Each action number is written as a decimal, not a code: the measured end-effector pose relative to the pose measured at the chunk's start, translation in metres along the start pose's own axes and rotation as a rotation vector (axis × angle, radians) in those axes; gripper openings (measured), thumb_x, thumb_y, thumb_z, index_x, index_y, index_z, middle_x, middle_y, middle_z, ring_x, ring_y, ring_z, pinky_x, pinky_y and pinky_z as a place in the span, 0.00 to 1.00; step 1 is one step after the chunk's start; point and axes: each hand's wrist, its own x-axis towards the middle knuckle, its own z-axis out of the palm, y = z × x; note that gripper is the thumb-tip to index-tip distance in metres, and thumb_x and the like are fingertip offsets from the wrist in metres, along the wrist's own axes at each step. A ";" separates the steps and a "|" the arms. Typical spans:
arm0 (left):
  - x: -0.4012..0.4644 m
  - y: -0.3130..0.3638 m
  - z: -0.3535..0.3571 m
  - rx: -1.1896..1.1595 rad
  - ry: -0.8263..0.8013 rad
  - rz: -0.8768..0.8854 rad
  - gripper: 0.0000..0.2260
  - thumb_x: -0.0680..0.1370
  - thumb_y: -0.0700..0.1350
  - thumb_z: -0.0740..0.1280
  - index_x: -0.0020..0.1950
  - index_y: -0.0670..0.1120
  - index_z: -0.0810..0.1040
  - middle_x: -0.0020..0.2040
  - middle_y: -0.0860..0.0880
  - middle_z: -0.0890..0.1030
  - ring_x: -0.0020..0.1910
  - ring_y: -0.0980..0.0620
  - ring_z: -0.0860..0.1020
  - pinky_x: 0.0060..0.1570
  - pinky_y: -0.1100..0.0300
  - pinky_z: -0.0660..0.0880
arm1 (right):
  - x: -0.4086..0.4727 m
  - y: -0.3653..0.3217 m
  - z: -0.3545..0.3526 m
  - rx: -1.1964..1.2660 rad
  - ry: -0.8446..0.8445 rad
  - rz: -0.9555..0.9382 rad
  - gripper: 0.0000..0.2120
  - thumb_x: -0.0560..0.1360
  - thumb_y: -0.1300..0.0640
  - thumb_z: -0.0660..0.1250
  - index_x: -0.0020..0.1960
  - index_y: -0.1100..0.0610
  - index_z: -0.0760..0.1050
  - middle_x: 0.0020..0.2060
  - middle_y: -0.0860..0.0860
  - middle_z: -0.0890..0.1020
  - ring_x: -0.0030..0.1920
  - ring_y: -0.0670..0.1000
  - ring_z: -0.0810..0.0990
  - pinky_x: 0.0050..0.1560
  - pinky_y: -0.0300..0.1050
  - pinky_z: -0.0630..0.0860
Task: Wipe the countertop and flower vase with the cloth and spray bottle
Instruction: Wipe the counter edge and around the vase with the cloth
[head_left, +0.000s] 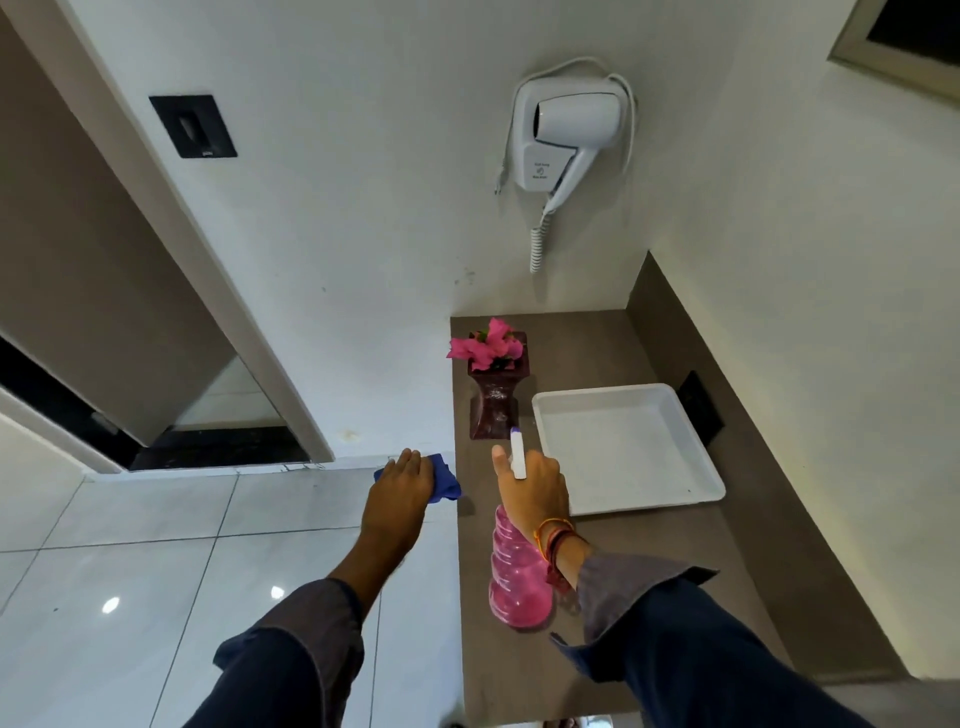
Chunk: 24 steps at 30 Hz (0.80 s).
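Observation:
A dark maroon flower vase (495, 402) with pink flowers (488, 345) stands at the left side of the brown countertop (566, 348). My right hand (532, 488) grips the white head of a pink spray bottle (519, 577), held above the counter with its nozzle pointing toward the vase. My left hand (402, 486) holds a blue cloth (444, 480) just off the counter's left edge, over the floor.
A white tray (628, 447) lies on the counter to the right of the vase. A white hair dryer (569, 137) hangs on the wall above. A black socket (698, 408) sits on the right backsplash. White floor tiles and a doorway lie to the left.

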 end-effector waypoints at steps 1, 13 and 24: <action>0.002 0.001 -0.001 0.012 0.006 0.015 0.16 0.74 0.36 0.74 0.60 0.40 0.77 0.57 0.42 0.81 0.55 0.44 0.80 0.53 0.54 0.79 | 0.005 0.003 -0.006 0.027 0.041 -0.016 0.20 0.80 0.43 0.62 0.39 0.56 0.75 0.33 0.55 0.80 0.34 0.54 0.81 0.32 0.45 0.78; 0.045 0.053 0.010 0.008 0.017 0.174 0.21 0.75 0.41 0.74 0.65 0.40 0.75 0.63 0.41 0.80 0.61 0.42 0.79 0.64 0.50 0.76 | 0.104 0.079 -0.127 0.472 0.234 -0.011 0.14 0.81 0.50 0.65 0.64 0.54 0.76 0.47 0.43 0.81 0.47 0.37 0.81 0.45 0.22 0.74; 0.084 0.095 0.014 0.055 0.064 0.251 0.22 0.76 0.41 0.73 0.68 0.37 0.74 0.66 0.37 0.78 0.68 0.38 0.75 0.69 0.45 0.73 | 0.129 0.145 -0.152 0.503 0.212 0.195 0.28 0.78 0.51 0.69 0.75 0.58 0.67 0.66 0.59 0.78 0.65 0.57 0.79 0.67 0.54 0.76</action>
